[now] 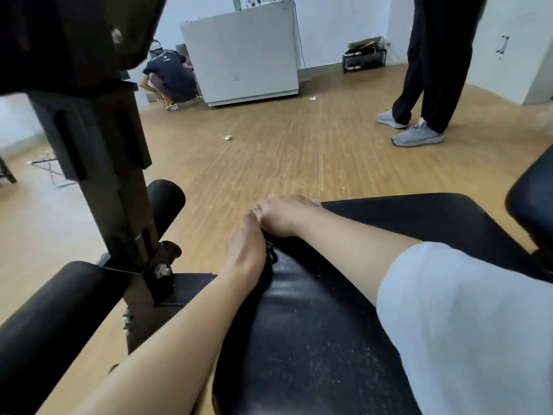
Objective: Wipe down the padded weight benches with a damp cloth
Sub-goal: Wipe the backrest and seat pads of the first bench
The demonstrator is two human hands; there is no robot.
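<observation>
A black padded bench [329, 324] with pale dust specks fills the lower right. My right hand [281, 215] lies palm down on the pad's far left corner. A sliver of pale cloth [315, 202] shows under its fingers. My left hand [247, 256] rests along the pad's left edge with the fingers pointing forward, and its fingertips touch my right hand. A dark frayed bit [270, 254] sits on the pad beside my left hand. What the left fingers hold is hidden.
The bench's black post [119, 187] and foam rollers [166, 202] stand at left. A second black pad [532, 199] is at the right edge. One person stands on the wood floor [419, 127]; another crouches by a white cabinet [239, 55]. Paper scraps [228, 138] lie on the floor.
</observation>
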